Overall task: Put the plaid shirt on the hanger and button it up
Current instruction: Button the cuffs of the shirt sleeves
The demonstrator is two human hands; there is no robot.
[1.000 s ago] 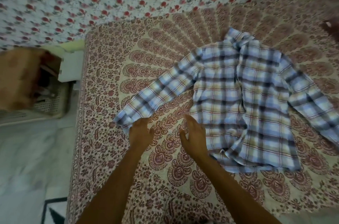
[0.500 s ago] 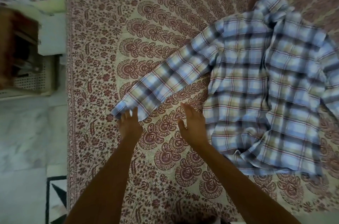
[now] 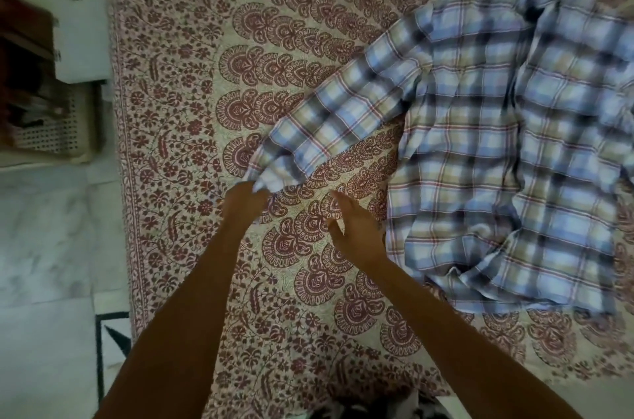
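Note:
A blue, white and tan plaid shirt [image 3: 497,130] lies spread on the patterned bedspread [image 3: 192,82], collar toward the top right, one sleeve stretched out toward the lower left. My left hand [image 3: 243,204] pinches the cuff end of that sleeve, which is bunched and slightly lifted. My right hand [image 3: 356,230] hovers with straight fingers over the bedspread, just left of the shirt's lower side, holding nothing. No hanger is in view.
The bed's left edge runs down the frame; beyond it lie a pale marble floor [image 3: 44,247] and a patterned mat corner [image 3: 109,343]. A perforated plastic basket [image 3: 55,134] and a brown box [image 3: 24,31] stand at the left.
The view has shifted down and left, so the shirt sits further right. My left hand went from resting at the cuff to pinching it and bunching it up. My right hand stayed beside the shirt.

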